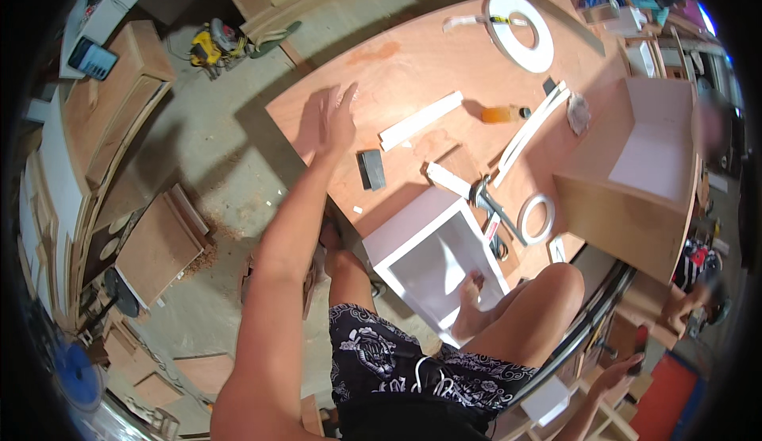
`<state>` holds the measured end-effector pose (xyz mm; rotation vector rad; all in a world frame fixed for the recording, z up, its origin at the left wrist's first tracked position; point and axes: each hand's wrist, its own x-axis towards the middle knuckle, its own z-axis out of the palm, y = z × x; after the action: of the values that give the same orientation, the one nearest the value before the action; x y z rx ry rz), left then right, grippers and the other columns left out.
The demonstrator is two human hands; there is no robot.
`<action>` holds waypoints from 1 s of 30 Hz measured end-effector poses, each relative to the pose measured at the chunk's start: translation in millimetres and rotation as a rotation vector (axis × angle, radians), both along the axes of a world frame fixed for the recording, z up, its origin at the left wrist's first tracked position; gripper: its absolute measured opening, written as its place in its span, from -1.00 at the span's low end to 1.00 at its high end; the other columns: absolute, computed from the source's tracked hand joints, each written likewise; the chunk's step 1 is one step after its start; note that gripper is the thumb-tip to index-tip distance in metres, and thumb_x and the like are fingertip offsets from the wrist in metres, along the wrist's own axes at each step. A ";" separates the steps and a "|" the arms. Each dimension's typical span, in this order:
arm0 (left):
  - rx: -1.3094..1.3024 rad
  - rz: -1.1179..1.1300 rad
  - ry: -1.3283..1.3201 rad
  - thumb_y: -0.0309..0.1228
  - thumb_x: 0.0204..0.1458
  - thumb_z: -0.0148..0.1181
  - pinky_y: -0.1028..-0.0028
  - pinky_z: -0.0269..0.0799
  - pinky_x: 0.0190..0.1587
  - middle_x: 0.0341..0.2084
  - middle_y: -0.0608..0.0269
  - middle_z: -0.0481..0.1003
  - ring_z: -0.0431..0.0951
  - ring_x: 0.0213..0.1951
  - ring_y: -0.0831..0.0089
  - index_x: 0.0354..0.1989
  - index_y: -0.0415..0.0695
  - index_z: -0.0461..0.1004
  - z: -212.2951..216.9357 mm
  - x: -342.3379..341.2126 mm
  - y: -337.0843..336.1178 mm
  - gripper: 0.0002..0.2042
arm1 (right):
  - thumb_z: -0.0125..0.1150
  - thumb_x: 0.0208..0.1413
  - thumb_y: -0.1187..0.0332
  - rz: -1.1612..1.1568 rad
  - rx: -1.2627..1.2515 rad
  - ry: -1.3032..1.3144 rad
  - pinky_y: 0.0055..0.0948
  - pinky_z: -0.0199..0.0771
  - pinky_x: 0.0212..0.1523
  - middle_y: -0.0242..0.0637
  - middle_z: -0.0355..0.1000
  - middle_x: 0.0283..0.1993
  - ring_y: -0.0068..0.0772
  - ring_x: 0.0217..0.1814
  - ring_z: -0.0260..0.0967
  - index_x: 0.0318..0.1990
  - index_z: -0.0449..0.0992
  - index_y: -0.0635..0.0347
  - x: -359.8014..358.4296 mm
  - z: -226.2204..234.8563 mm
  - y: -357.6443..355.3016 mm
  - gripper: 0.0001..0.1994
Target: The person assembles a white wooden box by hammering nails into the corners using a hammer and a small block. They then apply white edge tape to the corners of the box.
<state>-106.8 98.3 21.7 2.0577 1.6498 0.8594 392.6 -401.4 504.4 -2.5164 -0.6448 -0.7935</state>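
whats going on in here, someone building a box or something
A person is at a plywood worktable in a woodshop. Their left hand is open, fingers spread, over the table near its left edge, close to a small dark block. Their bare foot rests inside a white open box at the table's near edge. The right hand is low beside the table, holding something dark. A larger plywood box, white strips and tape rolls lie around.

1. A bare plywood worktop [413, 60] carries everything.
2. Near its middle lie a white strip [420, 120], a dark block [371, 169] and an orange bottle [502, 113] on its side.
3. A large white ring [520, 30] lies at the far end.
4. A white open box [436, 255] and a hammer [490, 205] sit at the near edge, a big open plywood box [635, 173] to the right.
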 end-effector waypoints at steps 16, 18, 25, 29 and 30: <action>-0.423 -0.493 0.368 -0.48 0.04 0.43 -0.08 0.43 0.17 0.05 0.06 0.53 0.49 0.16 -0.01 -0.09 -0.14 0.60 62.9 -77.5 -166.9 -0.75 | 0.14 0.43 0.23 -0.696 -1.247 0.207 -0.11 0.37 -0.46 -0.20 0.47 -0.43 -0.13 -0.49 0.41 -0.06 0.59 0.30 -369.3 51.7 -414.7 -0.73; -0.440 -0.548 0.242 -0.45 0.04 0.46 -0.04 0.42 0.21 0.08 0.08 0.51 0.49 0.17 0.04 -0.02 -0.14 0.60 50.9 -52.8 -176.0 -0.69 | 0.08 0.47 0.16 -0.712 -1.152 0.078 -0.08 0.43 -0.32 -0.13 0.53 -0.30 -0.06 -0.35 0.47 0.01 0.60 0.30 -331.1 66.0 -422.1 -0.65; -0.249 -0.779 0.121 -0.55 0.07 0.37 0.14 0.49 0.09 -0.16 0.08 0.55 0.52 -0.03 0.03 -0.13 -0.20 0.64 -21.4 -40.6 -183.2 -0.81 | 0.00 0.56 -0.09 -0.618 -0.338 0.288 -0.29 0.51 -0.17 -0.23 0.62 -0.15 -0.29 -0.16 0.54 0.06 0.60 0.38 -130.3 40.3 -249.3 -0.42; -0.313 -0.707 0.095 -0.56 0.10 0.34 0.07 0.47 0.02 -0.24 0.05 0.51 0.51 -0.07 -0.04 -0.25 -0.21 0.61 -23.6 -28.3 -181.8 -0.93 | 0.00 0.59 -0.01 -0.239 0.063 0.524 -0.46 0.45 -0.16 -0.38 0.54 -0.18 -0.57 -0.24 0.43 -0.02 0.58 0.30 -52.7 6.3 -216.3 -0.52; -0.331 -0.653 0.095 -0.57 0.11 0.33 0.05 0.47 0.01 -0.25 0.05 0.50 0.50 -0.07 -0.07 -0.27 -0.20 0.60 -20.0 -36.5 -184.5 -0.95 | -0.01 0.58 -0.05 -0.212 -0.091 0.523 -0.51 0.40 -0.19 -0.37 0.58 -0.20 -0.63 -0.28 0.38 -0.01 0.51 0.23 -41.2 -14.1 -183.3 -0.54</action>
<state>-143.3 -86.3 1.7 2.1966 0.9548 0.2513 351.4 -584.7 490.4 -2.7406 -0.2417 -0.1458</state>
